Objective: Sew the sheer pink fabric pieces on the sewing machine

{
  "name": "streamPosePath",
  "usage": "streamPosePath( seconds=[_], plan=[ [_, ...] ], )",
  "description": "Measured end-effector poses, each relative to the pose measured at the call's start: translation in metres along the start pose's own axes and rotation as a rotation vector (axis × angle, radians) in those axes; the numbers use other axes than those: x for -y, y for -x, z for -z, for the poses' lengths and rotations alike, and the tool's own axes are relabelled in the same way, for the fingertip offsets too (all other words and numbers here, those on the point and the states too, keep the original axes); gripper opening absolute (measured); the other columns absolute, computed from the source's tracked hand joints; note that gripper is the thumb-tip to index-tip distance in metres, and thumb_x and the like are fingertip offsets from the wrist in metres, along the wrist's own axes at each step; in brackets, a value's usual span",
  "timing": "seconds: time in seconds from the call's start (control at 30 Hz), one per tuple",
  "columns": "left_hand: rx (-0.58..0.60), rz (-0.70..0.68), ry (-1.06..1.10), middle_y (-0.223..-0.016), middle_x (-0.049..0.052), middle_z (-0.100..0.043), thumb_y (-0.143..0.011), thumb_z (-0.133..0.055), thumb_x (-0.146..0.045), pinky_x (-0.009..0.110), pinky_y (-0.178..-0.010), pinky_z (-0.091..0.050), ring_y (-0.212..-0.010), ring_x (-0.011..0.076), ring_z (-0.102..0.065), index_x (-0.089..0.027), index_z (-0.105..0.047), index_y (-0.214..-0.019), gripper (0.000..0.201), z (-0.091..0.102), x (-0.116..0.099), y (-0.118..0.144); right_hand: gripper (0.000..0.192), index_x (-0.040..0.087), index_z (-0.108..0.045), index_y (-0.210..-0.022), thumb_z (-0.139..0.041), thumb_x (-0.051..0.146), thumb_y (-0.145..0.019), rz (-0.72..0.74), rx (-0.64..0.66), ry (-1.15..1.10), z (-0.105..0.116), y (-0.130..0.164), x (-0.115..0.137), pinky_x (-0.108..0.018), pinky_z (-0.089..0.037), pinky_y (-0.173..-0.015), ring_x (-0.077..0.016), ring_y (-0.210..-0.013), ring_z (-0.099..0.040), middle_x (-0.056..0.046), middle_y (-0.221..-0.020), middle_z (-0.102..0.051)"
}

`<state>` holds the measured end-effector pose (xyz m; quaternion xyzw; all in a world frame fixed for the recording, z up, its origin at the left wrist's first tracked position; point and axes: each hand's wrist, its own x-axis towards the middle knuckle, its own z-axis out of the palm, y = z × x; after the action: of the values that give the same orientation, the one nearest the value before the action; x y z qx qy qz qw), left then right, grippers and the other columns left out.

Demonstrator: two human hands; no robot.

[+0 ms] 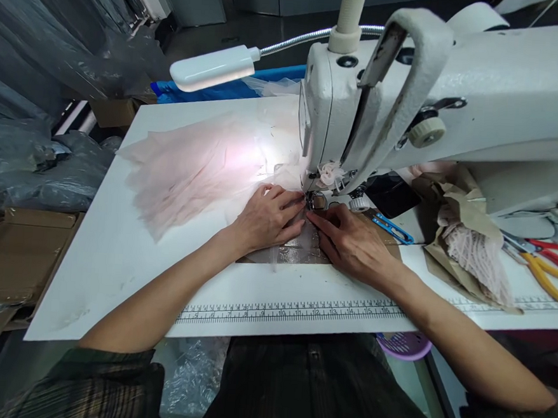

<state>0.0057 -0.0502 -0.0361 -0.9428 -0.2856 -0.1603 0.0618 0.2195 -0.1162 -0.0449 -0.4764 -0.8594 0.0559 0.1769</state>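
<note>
A white sewing machine (459, 88) stands on a white table (113, 255). Sheer pale pink fabric (190, 171) spreads out to the left of the needle, lit by the machine's lamp (212, 67). My left hand (266, 218) lies flat on the fabric just left of the presser foot (315, 201), fingers together and pointing at it. My right hand (350, 242) presses the fabric from the right, its fingertips close to the foot. Both hands pin the thin fabric down against the machine bed; neither grips it.
Blue thread snips (392, 228) lie right of my right hand. Crumpled brown paper with pink fringe (467, 247) sits further right, then orange and red scissors (549, 266). A printed ruler (291, 310) runs along the table's front edge. Cardboard boxes (13, 248) and plastic bags stand left.
</note>
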Motion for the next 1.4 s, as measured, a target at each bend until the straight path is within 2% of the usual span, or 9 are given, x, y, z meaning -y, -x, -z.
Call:
streamPosePath(
  seconds=[0.2, 0.33, 0.5, 0.7, 0.9, 1.07, 1.2, 1.3, 1.4],
  plan=[
    [-0.102, 0.061, -0.086, -0.109, 0.014, -0.063, -0.092, -0.054, -0.042, 0.042, -0.076, -0.044, -0.091, 0.0266, -0.056, -0.016, -0.064, -0.112, 0.034, 0.002, 0.002, -0.001, 0.039, 0.016, -0.054, -0.134, -0.042, 0.023, -0.098, -0.057, -0.042, -0.146, 0.004, 0.002, -0.010, -0.036, -0.051, -0.078, -0.0225, -0.085, -0.058, -0.014, -0.109, -0.054],
    [-0.173, -0.004, 0.025, -0.099, 0.012, -0.064, -0.093, -0.054, -0.031, 0.037, -0.071, -0.048, -0.080, 0.0203, -0.056, -0.014, -0.064, -0.096, 0.020, 0.007, 0.001, 0.003, 0.031, 0.016, -0.064, -0.119, -0.045, 0.018, -0.094, -0.108, -0.129, -0.203, 0.006, 0.000, -0.018, -0.034, -0.050, -0.079, -0.0214, -0.085, -0.059, -0.011, -0.104, -0.061],
    [-0.069, -0.138, 0.416, -0.102, 0.009, -0.064, -0.087, -0.053, -0.021, 0.035, -0.078, -0.055, -0.093, 0.0186, -0.061, -0.016, -0.062, -0.102, 0.019, 0.011, -0.005, 0.011, 0.032, 0.016, -0.067, -0.115, -0.046, 0.015, -0.091, -0.107, -0.163, -0.209, 0.004, -0.002, -0.021, -0.035, -0.050, -0.077, -0.0212, -0.081, -0.060, -0.010, -0.098, -0.065],
    [0.029, -0.121, 0.417, -0.104, 0.008, -0.066, -0.087, -0.054, -0.024, 0.036, -0.084, -0.054, -0.095, 0.0193, -0.062, -0.017, -0.064, -0.101, 0.019, 0.014, -0.008, 0.009, 0.033, 0.013, -0.069, -0.114, -0.046, 0.017, -0.091, -0.113, -0.176, -0.237, 0.006, -0.003, -0.018, -0.033, -0.049, -0.076, -0.0214, -0.084, -0.061, -0.011, -0.095, -0.067],
    [0.019, -0.157, 0.195, -0.098, 0.007, -0.069, -0.096, -0.049, -0.023, 0.033, -0.071, -0.048, -0.082, 0.0173, -0.063, -0.015, -0.066, -0.091, 0.020, 0.013, -0.013, 0.008, 0.029, 0.014, -0.074, -0.099, -0.048, 0.019, -0.086, -0.128, -0.024, -0.329, 0.028, -0.013, -0.021, -0.027, -0.045, -0.064, -0.0161, -0.064, -0.058, -0.005, -0.076, -0.066],
    [-0.040, -0.129, 0.214, -0.098, 0.006, -0.071, -0.097, -0.047, -0.019, 0.031, -0.072, -0.046, -0.085, 0.0160, -0.064, -0.014, -0.065, -0.096, 0.018, 0.012, -0.015, 0.012, 0.024, 0.015, -0.073, -0.085, -0.049, 0.018, -0.086, -0.047, 0.151, -0.248, 0.040, -0.025, -0.026, -0.027, -0.038, -0.055, -0.0140, -0.052, -0.049, 0.000, -0.058, -0.058],
    [-0.110, -0.046, 0.238, -0.100, 0.004, -0.071, -0.096, -0.052, -0.019, 0.033, -0.076, -0.044, -0.086, 0.0160, -0.063, -0.016, -0.064, -0.092, 0.014, 0.009, -0.022, 0.013, 0.024, 0.016, -0.072, -0.090, -0.049, 0.021, -0.089, -0.055, 0.096, -0.231, 0.028, -0.025, -0.027, -0.028, -0.040, -0.060, -0.0166, -0.062, -0.055, -0.005, -0.071, -0.064],
    [-0.121, -0.028, 0.258, -0.102, 0.004, -0.071, -0.096, -0.053, -0.022, 0.034, -0.078, -0.044, -0.087, 0.0160, -0.063, -0.017, -0.065, -0.092, 0.013, 0.005, -0.025, 0.013, 0.029, 0.019, -0.070, -0.110, -0.047, 0.024, -0.093, -0.045, 0.030, -0.236, 0.015, -0.018, -0.027, -0.028, -0.041, -0.063, -0.0159, -0.067, -0.057, -0.008, -0.094, -0.064],
    [-0.116, -0.052, 0.266, -0.100, 0.003, -0.071, -0.096, -0.053, -0.022, 0.034, -0.079, -0.043, -0.087, 0.0153, -0.062, -0.018, -0.065, -0.091, 0.014, 0.001, -0.024, 0.013, 0.036, 0.026, -0.063, -0.128, -0.048, 0.028, -0.095, -0.014, 0.060, -0.159, 0.007, -0.012, -0.027, -0.028, -0.042, -0.064, -0.0163, -0.074, -0.058, -0.010, -0.111, -0.057]
  ],
)
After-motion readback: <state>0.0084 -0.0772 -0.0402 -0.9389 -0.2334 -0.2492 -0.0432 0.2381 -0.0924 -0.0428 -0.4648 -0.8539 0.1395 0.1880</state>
